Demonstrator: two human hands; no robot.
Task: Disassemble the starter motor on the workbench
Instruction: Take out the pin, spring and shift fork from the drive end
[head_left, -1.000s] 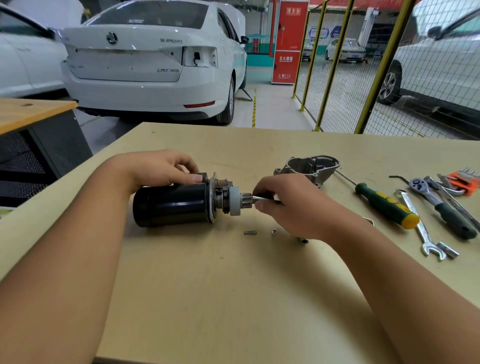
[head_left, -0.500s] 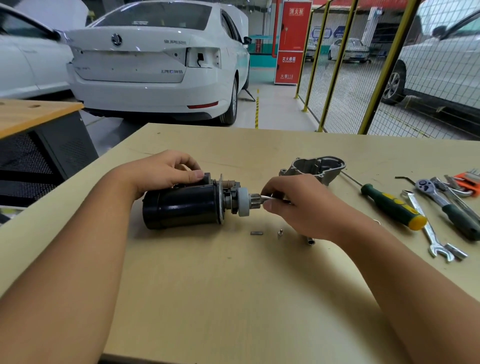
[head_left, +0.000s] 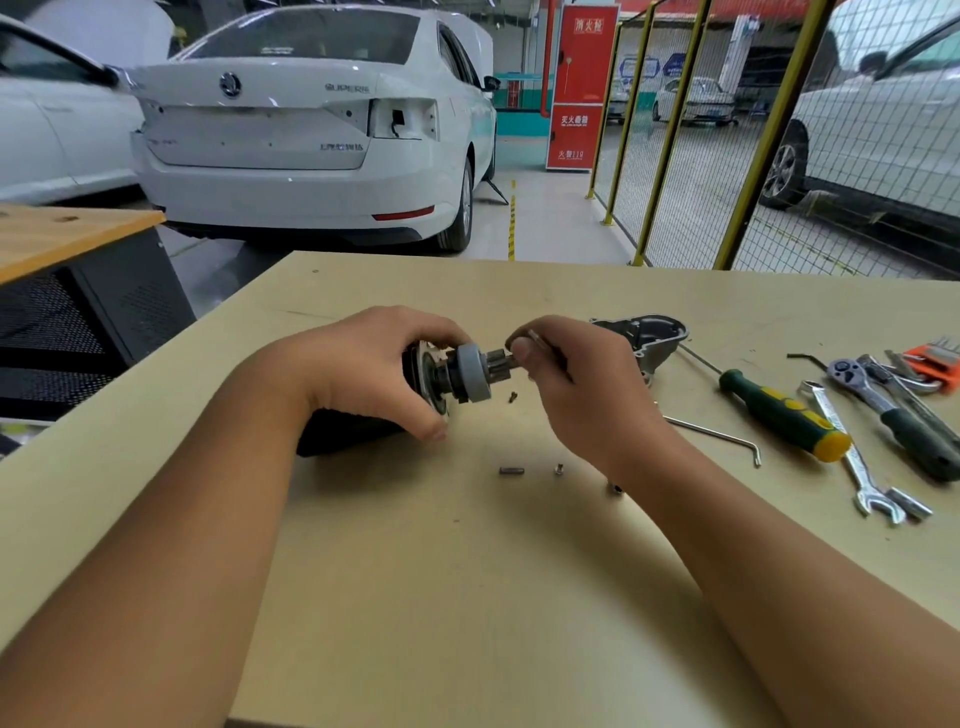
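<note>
Bare workbench (head_left: 415, 597) near; tools (head_left: 857, 415) crowd right side.

Car repair workshop — parked white car (head_left: 311, 130), workbench (head_left: 467, 571) tools (wrenches (head_left: 862, 457), screwdriver (head_left: 779, 413)).

The matt tan wooden workbench top (head_left: 467, 571) looks smooth; the bright metal open-ended spanner (head_left: 852, 457) and white glossy car (head_left: 291, 171) shine.

Left hand (head_left: 374, 364) grips starter motor (head_left: 452, 374); right hand (head_left: 576, 384) pinches its shaft.
</note>
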